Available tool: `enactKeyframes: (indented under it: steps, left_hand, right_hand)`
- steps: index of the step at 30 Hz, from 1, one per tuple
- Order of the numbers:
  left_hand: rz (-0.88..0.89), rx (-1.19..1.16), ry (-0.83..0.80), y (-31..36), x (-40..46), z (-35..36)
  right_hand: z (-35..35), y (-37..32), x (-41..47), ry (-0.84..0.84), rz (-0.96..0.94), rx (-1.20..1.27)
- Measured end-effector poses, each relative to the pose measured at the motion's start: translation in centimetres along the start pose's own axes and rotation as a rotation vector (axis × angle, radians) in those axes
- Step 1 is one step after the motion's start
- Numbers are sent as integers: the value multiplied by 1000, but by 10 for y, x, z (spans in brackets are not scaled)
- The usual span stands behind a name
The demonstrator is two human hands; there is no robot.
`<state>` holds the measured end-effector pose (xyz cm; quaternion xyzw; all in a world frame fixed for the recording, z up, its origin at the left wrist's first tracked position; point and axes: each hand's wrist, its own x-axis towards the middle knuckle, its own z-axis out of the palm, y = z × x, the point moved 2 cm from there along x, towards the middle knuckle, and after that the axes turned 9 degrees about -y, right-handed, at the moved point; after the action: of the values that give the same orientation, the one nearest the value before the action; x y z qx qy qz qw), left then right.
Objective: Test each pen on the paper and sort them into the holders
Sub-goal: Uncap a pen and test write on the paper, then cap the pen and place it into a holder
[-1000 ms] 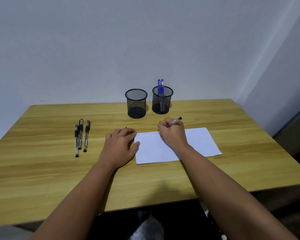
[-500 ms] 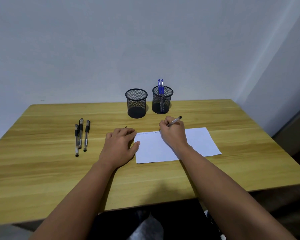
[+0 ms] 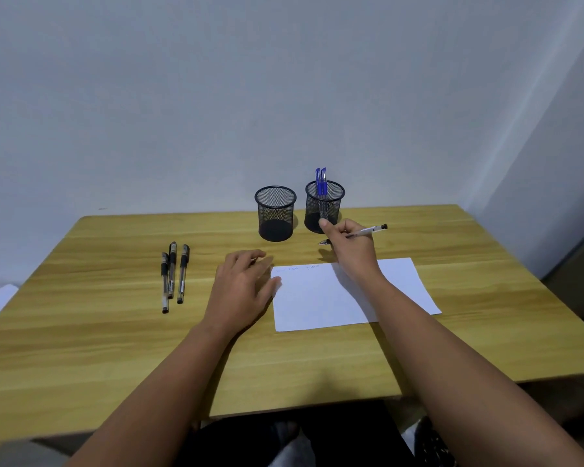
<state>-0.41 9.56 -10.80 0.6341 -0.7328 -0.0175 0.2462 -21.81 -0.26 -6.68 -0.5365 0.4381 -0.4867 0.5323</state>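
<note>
Spanning most of the view, table (image 3: 81,332) carries paper (image 3: 317,298) near its front edge, two mesh holders (image 3: 275,214) at the back edge, three pens (image 3: 172,274) toward the left edge. Left hand (image 3: 241,294) flat, fingers spread, at paper's left edge. Right hand (image 3: 351,247) clamped on pen (image 3: 368,231), lifted beside right holder (image 3: 324,207). Risk: clipping the rim could tip it.
</note>
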Motion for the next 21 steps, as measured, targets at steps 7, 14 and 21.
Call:
enactKeyframes:
  steps: [7, 14, 21]
  left_hand:
    - [-319, 138, -99, -22, 17, -21]
    - [-283, 71, -104, -25, 23, -25]
    - [-228, -311, -93, -14, 28, -35]
  right_hand:
    - [7, -18, -16, -119, 53, 29]
    - [10, -9, -17, -177, 23, -60]
    - [5, -11, -23, -357, 50, -226]
